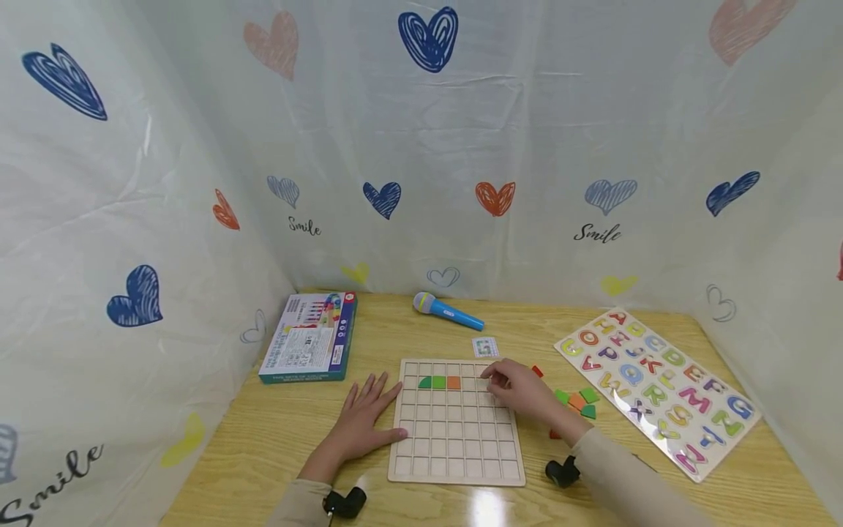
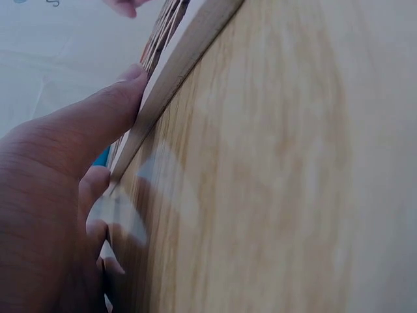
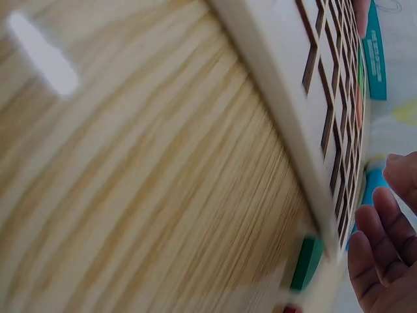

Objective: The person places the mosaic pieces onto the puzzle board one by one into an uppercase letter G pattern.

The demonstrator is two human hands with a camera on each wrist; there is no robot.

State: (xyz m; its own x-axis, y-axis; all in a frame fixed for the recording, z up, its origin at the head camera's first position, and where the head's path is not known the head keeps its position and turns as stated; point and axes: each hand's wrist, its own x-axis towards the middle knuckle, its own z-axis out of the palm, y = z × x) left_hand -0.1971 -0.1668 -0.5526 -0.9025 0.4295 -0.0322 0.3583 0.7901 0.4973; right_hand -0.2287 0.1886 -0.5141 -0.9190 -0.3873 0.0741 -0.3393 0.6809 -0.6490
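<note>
A pale wooden grid board [image 1: 454, 446] lies on the table. In its second row sit two green tiles [image 1: 431, 382] and an orange tile [image 1: 454, 382]. My left hand [image 1: 369, 410] lies flat on the table with straight fingers, and its thumb [image 2: 98, 117] touches the board's left edge [image 2: 182, 65]. Over the board's upper right corner is my right hand [image 1: 514, 388], with bent fingertips down on the grid. Its fingers [image 3: 381, 261] show no piece in the right wrist view. A green tile [image 3: 306, 261] lies beside the board's edge [image 3: 287, 130].
Loose green, orange and red tiles [image 1: 577, 402] lie right of the board. An alphabet puzzle [image 1: 658, 388] fills the right side. At the back are a game box [image 1: 309, 348], a blue toy microphone [image 1: 448, 312] and a small card [image 1: 485, 347]. Heart-printed cloth walls enclose the table.
</note>
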